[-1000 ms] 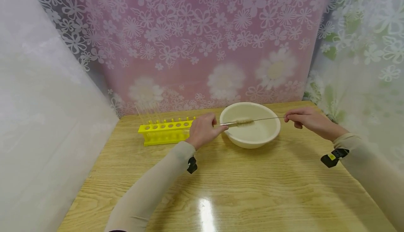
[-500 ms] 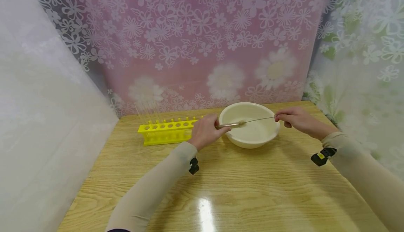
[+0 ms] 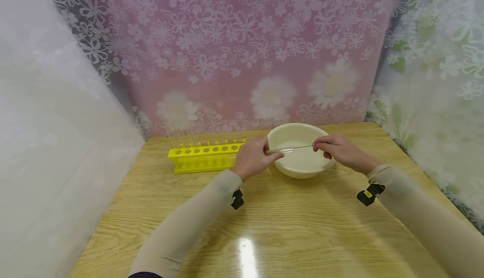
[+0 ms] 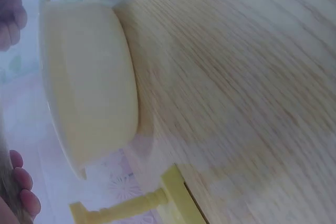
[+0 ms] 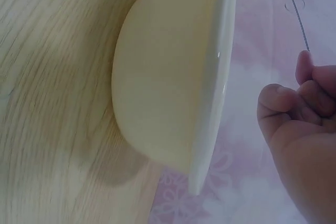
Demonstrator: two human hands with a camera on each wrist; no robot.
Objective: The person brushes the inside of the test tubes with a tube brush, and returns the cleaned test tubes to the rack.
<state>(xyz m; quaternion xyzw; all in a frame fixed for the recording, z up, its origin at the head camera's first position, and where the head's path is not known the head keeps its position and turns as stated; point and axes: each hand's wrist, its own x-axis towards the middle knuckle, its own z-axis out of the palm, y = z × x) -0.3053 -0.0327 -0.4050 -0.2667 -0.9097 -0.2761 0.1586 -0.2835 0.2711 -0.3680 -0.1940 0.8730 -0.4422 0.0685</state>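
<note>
A clear glass test tube lies nearly level above the cream bowl, its open mouth toward the right. My left hand grips it, fingers curled round its length and hiding much of it. A thin twisted-wire handle runs out of the mouth; the test tube brush's bristles are inside the tube, mostly behind the left hand. My right hand pinches the wire between thumb and forefinger, a short way from the mouth. In the right wrist view the wire leads from the fingertips to the tube's rim.
Left of the bowl stands a yellow test tube rack, partly behind the left hand. Several clear test tubes stand at its left end. The wooden table backs onto a pink flowered curtain, with pale curtains at both sides.
My right hand has moved left toward the left hand, pushing the brush into the test tube; its bristles were outside the mouth earlier. The left hand has shifted slightly right.
</note>
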